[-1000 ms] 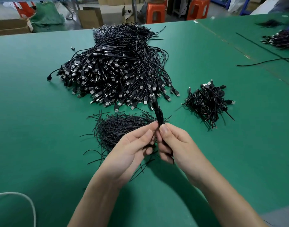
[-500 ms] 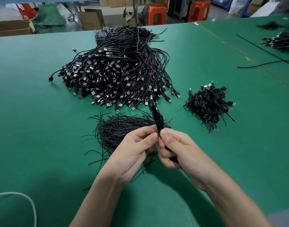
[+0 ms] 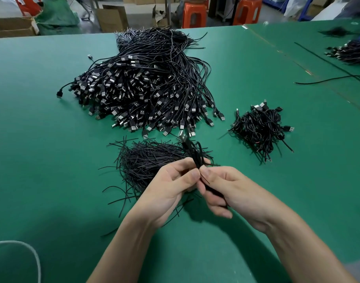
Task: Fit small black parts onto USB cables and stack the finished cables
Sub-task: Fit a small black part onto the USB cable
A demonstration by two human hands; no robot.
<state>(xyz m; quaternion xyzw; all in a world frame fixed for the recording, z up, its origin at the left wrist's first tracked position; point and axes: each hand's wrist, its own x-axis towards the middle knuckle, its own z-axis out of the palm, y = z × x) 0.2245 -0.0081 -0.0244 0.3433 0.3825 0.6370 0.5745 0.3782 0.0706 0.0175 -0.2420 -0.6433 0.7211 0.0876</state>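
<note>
Hands meet low over the counter (image 3: 52, 160), each grip pinched on one folded cable (image 3: 192, 154). The left hand (image 3: 171, 186) nips it between thumb and forefinger. The right hand (image 3: 232, 193) presses its thumb against it from the other side, with the lower fingers curled round the dark bundle that runs down into the palm. The cable rises from the fingertips in a tight black loop, tilted left, with its metal plug (image 3: 182, 136) on top. Just behind the left hand lies a loose mound of thin black strands (image 3: 142, 162). Beyond that spreads a big heap (image 3: 146, 88) of cables, plugs facing near. A small stack (image 3: 260, 127) of coiled cables sits apart to the right. Green covering runs across the counter, and a white cord (image 3: 32, 252) loops at its near left. Past the far edge stand orange stools (image 3: 194, 14) and cardboard boxes (image 3: 111, 17).
</note>
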